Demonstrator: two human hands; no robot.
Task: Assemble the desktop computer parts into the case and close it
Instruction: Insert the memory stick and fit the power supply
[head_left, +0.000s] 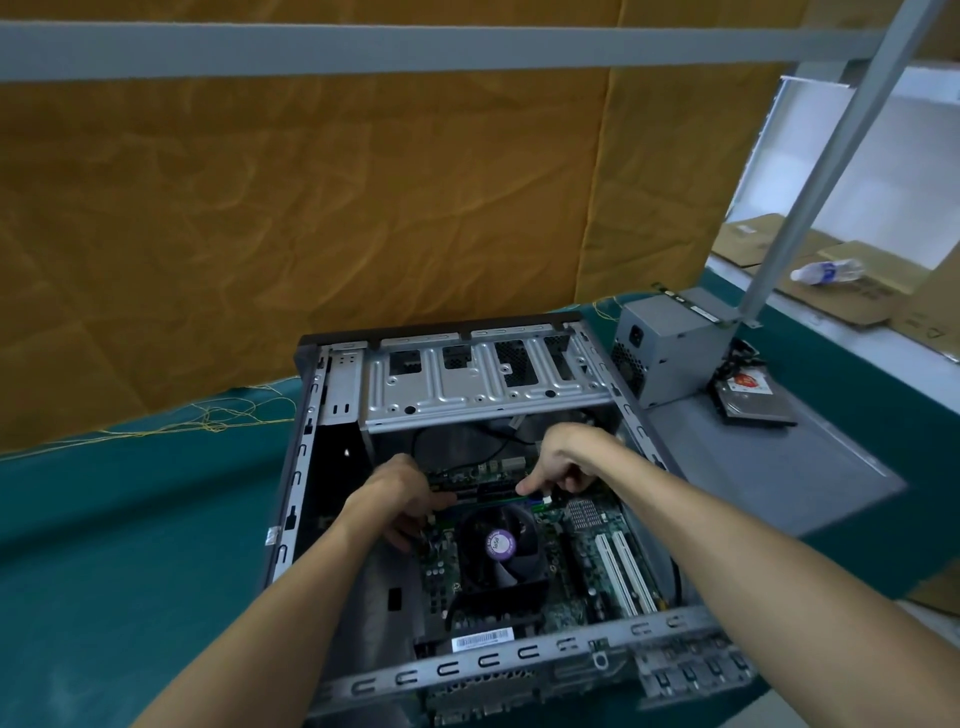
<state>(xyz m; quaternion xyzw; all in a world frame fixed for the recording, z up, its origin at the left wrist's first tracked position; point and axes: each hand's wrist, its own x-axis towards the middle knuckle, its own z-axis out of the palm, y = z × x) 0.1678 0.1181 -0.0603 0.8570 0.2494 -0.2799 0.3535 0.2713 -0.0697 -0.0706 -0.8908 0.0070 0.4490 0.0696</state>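
A: Where does the open grey metal computer case (332, 395) sit?

B: It lies on its side on the teal cloth-covered table (130, 519), its open face up. The green motherboard (587, 551) is already inside, with the round black cooler fan with a purple centre label (501, 545) at its middle and two white expansion slots (623, 566) to the right of the fan.

A: And the hands?

B: Both reach into the case, just beyond the fan. The left hand (395, 493) has its fingers curled down at the left end of the long dark memory module (483, 496); the thumb lies toward the stick, but I cannot tell whether it pinches it or only presses. The right hand (563, 462) is mostly curled, with its forefinger pointing down and its tip touching the module's top edge near the right end.

A: Is the module seated?

B: It stands in the slot row between fan and drive cage; how deep, I cannot tell.

A: What lies outside the case?

B: The boxy grey power supply unit (670, 348) stands to the right of the case, on the flat grey side panel (769, 467). A flat dark hard drive with a red-and-white label (753, 397) rests just beside it on the same panel. Beyond them, a clear plastic bottle (826, 271) lies on flattened brown cardboard (857, 296). A wrinkled mustard-yellow cloth backdrop (311, 197) hangs behind the table.
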